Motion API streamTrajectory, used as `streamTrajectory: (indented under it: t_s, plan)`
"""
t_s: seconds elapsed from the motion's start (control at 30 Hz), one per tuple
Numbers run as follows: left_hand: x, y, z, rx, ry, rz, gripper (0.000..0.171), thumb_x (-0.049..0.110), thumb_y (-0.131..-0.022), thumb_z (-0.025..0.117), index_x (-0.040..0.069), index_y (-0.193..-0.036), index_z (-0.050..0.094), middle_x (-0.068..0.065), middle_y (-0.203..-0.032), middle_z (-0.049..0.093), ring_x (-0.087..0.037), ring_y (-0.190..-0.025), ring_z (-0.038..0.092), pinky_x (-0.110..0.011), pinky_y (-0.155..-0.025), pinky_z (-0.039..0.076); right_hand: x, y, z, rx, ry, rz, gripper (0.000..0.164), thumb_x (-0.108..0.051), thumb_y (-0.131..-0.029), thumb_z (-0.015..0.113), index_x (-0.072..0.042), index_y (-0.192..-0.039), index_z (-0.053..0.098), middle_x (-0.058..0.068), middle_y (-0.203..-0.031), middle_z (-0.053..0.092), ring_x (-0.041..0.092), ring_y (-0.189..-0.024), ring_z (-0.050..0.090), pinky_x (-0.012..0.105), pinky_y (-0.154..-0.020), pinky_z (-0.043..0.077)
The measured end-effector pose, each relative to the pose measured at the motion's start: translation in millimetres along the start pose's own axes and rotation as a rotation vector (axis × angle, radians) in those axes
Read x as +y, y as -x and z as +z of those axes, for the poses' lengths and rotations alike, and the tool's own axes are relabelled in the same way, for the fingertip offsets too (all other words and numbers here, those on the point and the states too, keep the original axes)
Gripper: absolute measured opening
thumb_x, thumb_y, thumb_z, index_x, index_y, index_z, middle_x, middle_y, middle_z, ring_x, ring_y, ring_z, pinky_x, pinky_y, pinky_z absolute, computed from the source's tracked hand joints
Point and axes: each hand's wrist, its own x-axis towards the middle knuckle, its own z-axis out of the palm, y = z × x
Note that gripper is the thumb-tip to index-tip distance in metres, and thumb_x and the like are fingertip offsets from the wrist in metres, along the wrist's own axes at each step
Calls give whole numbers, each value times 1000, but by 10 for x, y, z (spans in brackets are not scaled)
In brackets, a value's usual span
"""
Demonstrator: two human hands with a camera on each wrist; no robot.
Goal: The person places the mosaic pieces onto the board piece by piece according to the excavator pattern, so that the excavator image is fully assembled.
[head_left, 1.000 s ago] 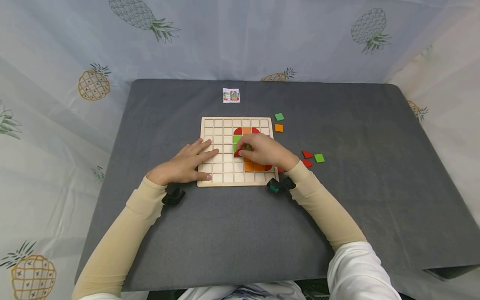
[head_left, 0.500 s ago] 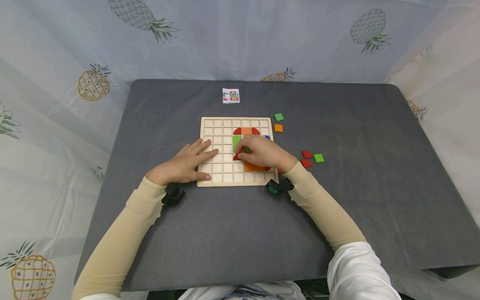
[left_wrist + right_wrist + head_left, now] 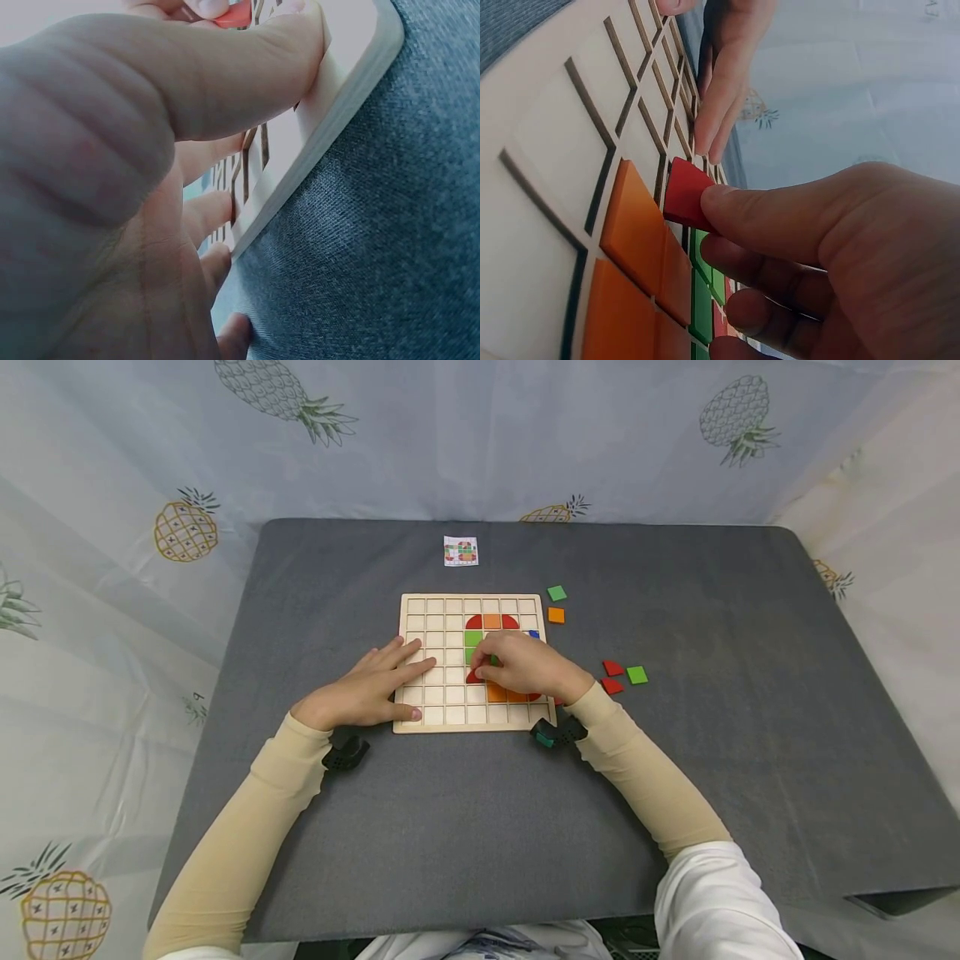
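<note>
Pinching a red quarter-round tile [image 3: 684, 195], the right grip [image 3: 525, 663], almost closed, holds it at the wooden grid board [image 3: 525, 82], just beside orange tiles [image 3: 632, 229]; squaring its straight sides to the cell walls [image 3: 591, 103] should help. The left grip [image 3: 367, 687], spread and grasping nothing, rests over the board's left edge; unfilled cells [image 3: 455, 695] give room leftward.

We see a red quarter-round tile [image 3: 684, 193] pinched over the pale wooden grid board [image 3: 435, 696], which lies flat and partly filled.
</note>
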Motion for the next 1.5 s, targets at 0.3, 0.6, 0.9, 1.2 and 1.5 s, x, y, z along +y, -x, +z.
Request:
streamTrajectory:
  t_s: [0.3, 0.6, 0.9, 1.2, 1.5]
  plan:
    - [-9, -3, 8, 1, -5, -4, 79, 35, -95, 70, 14, -160, 32, -18, -171, 9, -41, -159, -2, -67, -124, 5, 15, -1, 10, 7, 23, -3, 13, -18, -99, 67, -12, -105, 76, 3, -108, 71, 19, -97, 61, 37, -92, 53]
    - [-15, -11, 9, -1, -5, -12, 81, 35, -94, 72, 15, -161, 31, -16, -172, 8, -39, -159, -3, -66, -125, 4, 34, -2, 19, 13, 32, 14, 13, -19, -98, 68, -14, -106, 77, 2, -107, 72, 18, -96, 61, 36, -89, 53]
    - [-21, -7, 13, -5, -14, -20, 81, 34, -94, 72, 15, -161, 30, -16, -172, 8, -38, -159, -3, -65, -125, 4, 25, -7, 21, 9, 50, 25, 12, -19, -98, 68, -14, -104, 76, 2, -105, 70, 18, -93, 59, 36, -86, 53]
    - [-19, -7, 7, -1, -9, -6, 81, 33, -94, 72, 15, -161, 31, -17, -171, 7, -40, -159, -3, -67, -124, 4, 25, 15, 18, 19, 31, -22, 22, -11, -101, 57, -13, -109, 77, 3, -109, 71, 18, -97, 62, 34, -89, 54]
    - [-13, 4, -3, -1, 3, -7, 80, 33, -94, 71, 15, -161, 31, -18, -171, 8, -41, -159, -1, -66, -124, 5, 4, 64, -76, 22, -19, -3, 25, -13, -102, 53, -13, -113, 75, 2, -111, 70, 17, -92, 59, 32, -86, 52]
